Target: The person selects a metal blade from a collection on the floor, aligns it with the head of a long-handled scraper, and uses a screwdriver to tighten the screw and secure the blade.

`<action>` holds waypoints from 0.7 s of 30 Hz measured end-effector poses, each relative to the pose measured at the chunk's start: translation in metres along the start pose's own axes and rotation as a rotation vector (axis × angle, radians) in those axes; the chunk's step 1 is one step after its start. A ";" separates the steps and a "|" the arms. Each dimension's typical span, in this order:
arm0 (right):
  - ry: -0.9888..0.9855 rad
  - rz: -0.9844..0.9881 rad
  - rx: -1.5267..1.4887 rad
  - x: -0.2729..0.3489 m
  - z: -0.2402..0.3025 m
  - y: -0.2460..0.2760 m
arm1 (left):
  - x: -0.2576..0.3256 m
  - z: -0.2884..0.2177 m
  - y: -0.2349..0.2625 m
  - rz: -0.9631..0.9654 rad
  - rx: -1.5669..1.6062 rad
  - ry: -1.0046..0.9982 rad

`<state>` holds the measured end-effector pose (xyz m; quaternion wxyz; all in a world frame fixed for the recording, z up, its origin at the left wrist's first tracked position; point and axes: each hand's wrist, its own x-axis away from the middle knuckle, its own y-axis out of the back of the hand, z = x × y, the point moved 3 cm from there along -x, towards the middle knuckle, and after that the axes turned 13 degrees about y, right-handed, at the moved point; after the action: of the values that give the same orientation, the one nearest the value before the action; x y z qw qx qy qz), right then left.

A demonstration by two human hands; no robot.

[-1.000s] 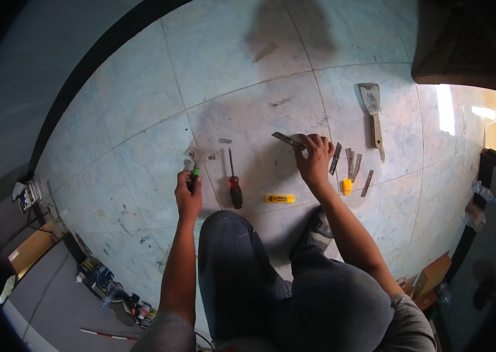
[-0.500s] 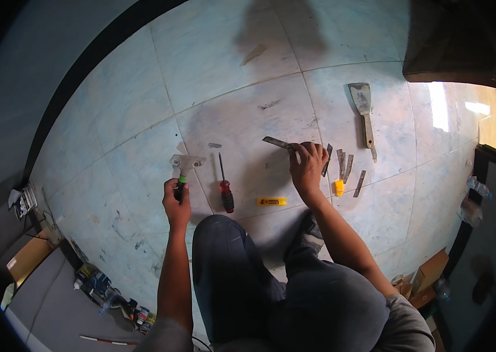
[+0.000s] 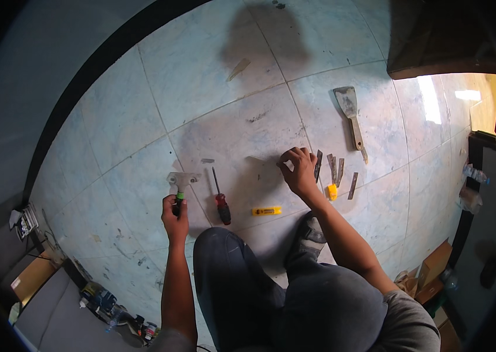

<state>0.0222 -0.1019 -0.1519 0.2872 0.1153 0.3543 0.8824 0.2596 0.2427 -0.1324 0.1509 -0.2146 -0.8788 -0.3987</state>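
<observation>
My left hand (image 3: 175,218) is closed round the dark handle of a scraper (image 3: 183,179) with a green collar and a wide, pale T-shaped head. My right hand (image 3: 299,173) is held over the floor in a pinch, and the thin dark blade seen in it earlier is now mostly hidden. Beside its fingers lies a dark blade (image 3: 318,166), with several narrow blades (image 3: 340,172) to the right near a small yellow piece (image 3: 332,192). Between my hands are a red and black screwdriver (image 3: 221,202) and a yellow blade case (image 3: 267,210).
A putty knife (image 3: 350,114) lies beyond the blades on the tiled floor (image 3: 213,126). A small grey strip (image 3: 207,161) is past the screwdriver tip. Dark furniture (image 3: 435,64) stands at the far right, cardboard boxes (image 3: 434,267) at the near right, and power tools (image 3: 110,308) at the near left.
My right hand has turned, and the blade that stuck out to its left hardly shows now. My left hand still grips the scraper. The whole view has shifted slightly.
</observation>
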 end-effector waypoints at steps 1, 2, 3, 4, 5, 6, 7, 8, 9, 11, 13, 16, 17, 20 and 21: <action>0.005 0.007 -0.060 0.001 0.003 0.004 | 0.002 -0.001 -0.001 0.025 0.008 0.011; 0.042 -0.044 -0.061 -0.001 0.013 0.014 | 0.005 -0.005 0.000 0.046 0.015 0.021; 0.080 -0.095 -0.061 -0.001 0.023 0.026 | 0.011 -0.008 0.001 0.062 0.012 0.009; 0.118 -0.151 -0.054 -0.003 0.036 0.045 | 0.018 -0.016 0.000 0.081 0.015 -0.007; 0.239 -0.201 0.047 -0.007 0.052 0.068 | 0.025 -0.026 -0.001 0.097 0.019 -0.029; 0.364 -0.258 0.141 -0.013 0.072 0.092 | 0.032 -0.033 0.003 0.067 0.064 -0.027; 0.486 -0.315 0.246 -0.015 0.092 0.118 | 0.039 -0.038 0.009 0.084 0.013 -0.031; 0.567 -0.378 0.280 -0.017 0.110 0.142 | 0.046 -0.042 0.016 0.096 -0.038 -0.038; 0.650 -0.445 0.313 -0.018 0.130 0.165 | 0.053 -0.049 0.025 0.102 -0.090 -0.047; 0.778 -0.538 0.404 -0.011 0.166 0.220 | 0.073 -0.082 0.038 0.069 -0.220 -0.023; 0.876 -0.615 0.475 0.002 0.206 0.272 | 0.096 -0.116 0.064 -0.022 -0.217 -0.085; 1.018 -0.757 0.529 0.031 0.249 0.328 | 0.133 -0.150 0.102 -0.088 -0.144 -0.150; 1.059 -0.801 0.551 0.043 0.263 0.344 | 0.145 -0.154 0.112 -0.098 -0.078 -0.151; 1.131 -1.007 0.564 0.085 0.301 0.375 | 0.188 -0.176 0.157 -0.169 -0.029 -0.174; 1.154 -1.090 0.545 0.098 0.316 0.382 | 0.206 -0.186 0.174 -0.192 -0.007 -0.165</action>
<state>-0.0905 -0.0909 0.3408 0.4090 -0.4762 0.6526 0.4243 0.1863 0.2559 0.1866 0.0385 -0.1619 -0.9033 -0.3953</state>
